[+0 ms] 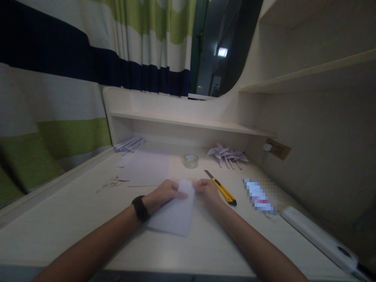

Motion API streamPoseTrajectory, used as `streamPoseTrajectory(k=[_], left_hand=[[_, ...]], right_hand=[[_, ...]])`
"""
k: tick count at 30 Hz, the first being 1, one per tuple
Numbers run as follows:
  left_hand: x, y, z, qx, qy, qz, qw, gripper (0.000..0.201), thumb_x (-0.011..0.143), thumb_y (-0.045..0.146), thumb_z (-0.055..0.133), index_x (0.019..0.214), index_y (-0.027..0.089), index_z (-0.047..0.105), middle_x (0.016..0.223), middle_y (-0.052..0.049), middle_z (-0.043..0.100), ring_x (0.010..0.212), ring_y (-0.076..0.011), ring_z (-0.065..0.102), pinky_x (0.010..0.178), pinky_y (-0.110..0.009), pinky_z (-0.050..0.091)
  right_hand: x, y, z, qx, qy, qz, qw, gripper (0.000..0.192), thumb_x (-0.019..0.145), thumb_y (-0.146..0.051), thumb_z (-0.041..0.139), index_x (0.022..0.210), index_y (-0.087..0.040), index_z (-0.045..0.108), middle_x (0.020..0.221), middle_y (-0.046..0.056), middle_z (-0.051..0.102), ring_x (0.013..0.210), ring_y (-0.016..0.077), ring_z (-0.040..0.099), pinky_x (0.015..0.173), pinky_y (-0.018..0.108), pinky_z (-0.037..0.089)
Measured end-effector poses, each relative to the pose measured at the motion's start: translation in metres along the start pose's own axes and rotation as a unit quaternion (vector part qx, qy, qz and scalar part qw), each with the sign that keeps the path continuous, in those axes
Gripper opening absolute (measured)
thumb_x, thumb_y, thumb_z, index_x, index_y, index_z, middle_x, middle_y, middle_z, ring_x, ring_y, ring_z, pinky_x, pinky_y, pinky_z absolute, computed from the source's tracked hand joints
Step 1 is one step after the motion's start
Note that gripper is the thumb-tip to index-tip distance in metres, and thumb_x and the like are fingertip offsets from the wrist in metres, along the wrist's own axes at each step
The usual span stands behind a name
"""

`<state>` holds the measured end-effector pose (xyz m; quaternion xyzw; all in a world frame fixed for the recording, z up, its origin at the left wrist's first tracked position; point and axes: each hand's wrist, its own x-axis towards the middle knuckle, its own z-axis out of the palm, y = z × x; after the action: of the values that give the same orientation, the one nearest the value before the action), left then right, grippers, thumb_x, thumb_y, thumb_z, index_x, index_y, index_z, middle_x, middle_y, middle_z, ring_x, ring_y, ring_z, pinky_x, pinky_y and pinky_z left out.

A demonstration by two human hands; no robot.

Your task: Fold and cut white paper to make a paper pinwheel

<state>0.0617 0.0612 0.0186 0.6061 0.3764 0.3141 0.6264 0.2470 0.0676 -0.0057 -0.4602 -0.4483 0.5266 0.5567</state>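
There, paper sheet far edge under fingers of both hands.

— What are we wearing on our arms?

— Nothing in the way of sleeves: both forearms are bare right up to the bottom edge of the view. The only thing we have on is a black band around the left wrist, broad and dark, wrapped snug like a watch or fitness strap.

— Can we read a face or screen on it?

— No, it looks plain and matte from here. Our left hand and right hand are ungloved, with no rings that we can make out.
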Motion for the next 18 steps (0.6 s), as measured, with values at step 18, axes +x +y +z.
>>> streamPoseTrajectory(k=[18], left_hand=[[0.004,-0.010,0.008,-0.051,0.058,0.027,0.997,0.036,0.063,0.037,0.076,0.081,0.006,0.070,0.078,-0.015,0.069,0.062,-0.0196,0.062,0.057,-0.029,0.045]], right_hand=[[-0.012,-0.005,0.011,0.074,-0.005,0.001,0.997,0.019,0.058,-0.031,0.074,0.066,-0.015,0.067,0.058,0.001,0.062,0.050,0.0124,0.052,0.051,0.025,0.039]])
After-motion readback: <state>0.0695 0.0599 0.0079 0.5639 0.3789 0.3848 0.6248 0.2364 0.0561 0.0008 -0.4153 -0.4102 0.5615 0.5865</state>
